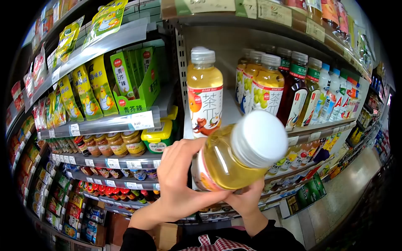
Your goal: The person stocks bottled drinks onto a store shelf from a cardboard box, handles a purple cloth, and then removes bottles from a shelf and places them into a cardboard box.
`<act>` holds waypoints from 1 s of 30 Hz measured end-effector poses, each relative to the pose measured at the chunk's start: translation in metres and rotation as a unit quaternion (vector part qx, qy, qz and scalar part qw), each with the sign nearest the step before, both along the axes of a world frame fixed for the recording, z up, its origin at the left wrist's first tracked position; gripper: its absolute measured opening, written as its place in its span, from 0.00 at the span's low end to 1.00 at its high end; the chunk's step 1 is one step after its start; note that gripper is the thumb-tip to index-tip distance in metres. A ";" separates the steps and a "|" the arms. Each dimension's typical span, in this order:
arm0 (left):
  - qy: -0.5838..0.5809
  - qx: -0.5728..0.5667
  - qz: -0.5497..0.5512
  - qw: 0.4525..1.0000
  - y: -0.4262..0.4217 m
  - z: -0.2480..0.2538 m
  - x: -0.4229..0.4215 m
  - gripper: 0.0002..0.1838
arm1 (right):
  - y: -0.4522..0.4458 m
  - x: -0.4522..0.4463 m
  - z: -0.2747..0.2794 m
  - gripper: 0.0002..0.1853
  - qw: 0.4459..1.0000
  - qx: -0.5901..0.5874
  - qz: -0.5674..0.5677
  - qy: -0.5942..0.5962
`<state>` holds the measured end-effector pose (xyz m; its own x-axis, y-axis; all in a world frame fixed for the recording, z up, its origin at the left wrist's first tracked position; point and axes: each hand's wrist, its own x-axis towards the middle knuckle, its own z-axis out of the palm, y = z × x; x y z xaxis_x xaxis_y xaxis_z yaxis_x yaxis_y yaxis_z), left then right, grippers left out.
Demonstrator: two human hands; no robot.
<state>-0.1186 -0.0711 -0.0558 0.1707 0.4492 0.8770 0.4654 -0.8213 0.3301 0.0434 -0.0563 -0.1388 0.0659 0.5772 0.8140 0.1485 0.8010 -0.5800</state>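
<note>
A tea drink bottle (222, 157) with a white cap and golden liquid is tilted toward me, close to the camera. My left hand (178, 178) wraps round its left side and lower part. From below and the right, my right hand (248, 196) grips the same bottle, its fingers partly hidden behind it. Just beyond stands a matching bottle (204, 94) with an orange on its label, upright at the shelf's left end. To its right, bottles with green fruit on the label (268, 85) stand in a row.
Dark drink bottles (295, 90) and clear ones line the shelf's right side. Left are green boxes (136, 79), yellow seasoning packets (86, 92) and jars (113, 144) on lower shelves. An upper shelf edge (251, 16) overhangs the bottles. Floor tiles (343, 184) show at right.
</note>
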 end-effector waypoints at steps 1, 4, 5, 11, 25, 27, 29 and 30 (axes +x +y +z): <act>0.007 0.053 0.002 0.999 0.004 0.003 0.006 0.38 | 0.001 0.003 0.002 0.41 0.998 0.030 -0.046 -0.023; 0.027 0.107 0.028 0.994 0.011 0.008 0.027 0.36 | 0.004 0.001 -0.002 0.38 0.997 0.019 -0.055 0.058; 0.028 0.120 0.035 0.992 0.014 0.006 0.033 0.36 | 0.004 -0.006 -0.003 0.37 0.986 -0.020 0.017 0.163; 0.079 0.166 0.093 0.979 0.016 -0.005 0.058 0.35 | 0.027 0.027 -0.021 0.28 0.994 0.025 -0.093 -0.057; 0.075 0.187 0.202 0.958 0.022 -0.004 0.105 0.27 | 0.057 0.042 0.006 0.30 0.977 0.153 -0.144 0.033; 0.069 0.194 0.210 0.956 0.021 0.003 0.108 0.27 | 0.068 0.034 0.008 0.31 0.966 0.193 -0.157 0.065; 0.061 0.202 0.167 0.963 0.023 0.012 0.101 0.32 | 0.067 0.027 0.014 0.33 0.966 0.189 -0.147 0.101; 0.070 0.222 0.142 0.962 0.024 0.023 0.099 0.33 | 0.067 0.026 0.015 0.33 0.969 0.180 -0.142 0.089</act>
